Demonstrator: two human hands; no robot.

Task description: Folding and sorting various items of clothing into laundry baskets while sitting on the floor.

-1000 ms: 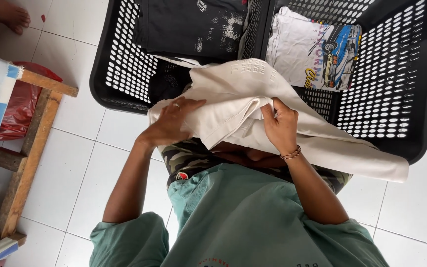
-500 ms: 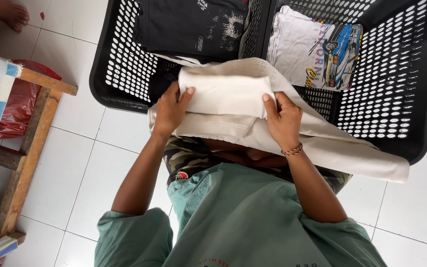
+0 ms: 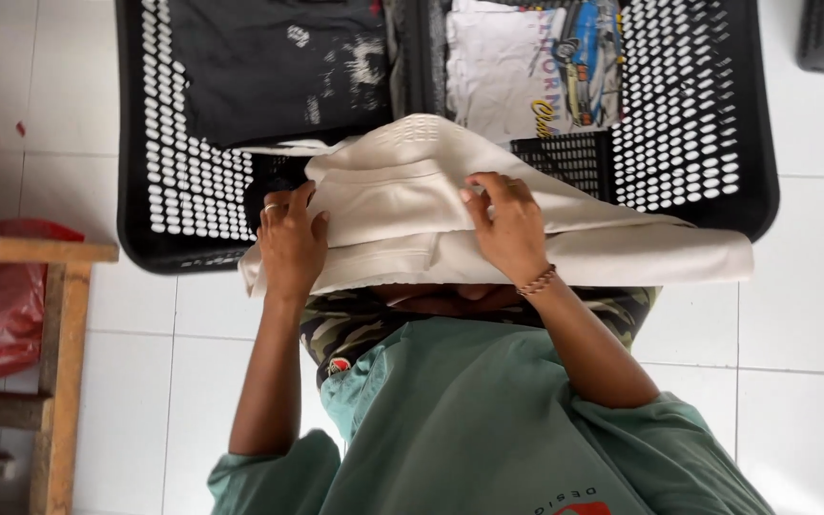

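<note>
Quickly, line by line:
garment: cream garment, plain off-white cloth, partly folded, draped over the person's lap at frame centre; a long flat part runs out to the right edge of the fold, a raised stitched band shows across the lower front, faint embossed texture near its top edge.
garment place: centre of frame, its upper edge overlapping the near rim of the black basket.
left hand: left hand curled closed on the garment's left edge, thumb on top, fingers tucked under the cloth; ring on one finger.
right hand: right hand pressed down on the folded top layer, fingertips bent and pinching the cloth; beaded bracelet at the wrist.
change: the view has shifted since half a second ago, baskets now sit higher and more square in frame; left hand has dropped from the fold's upper corner to the lower left edge; right hand has moved inward onto the top layer.
left basket: black perforated basket, upper left, holds a folded black shirt with pale print.
right basket: second black basket, upper right, holds a folded white shirt with a car picture.
floor: white tile floor; wooden frame and red bag at lower left.
</note>
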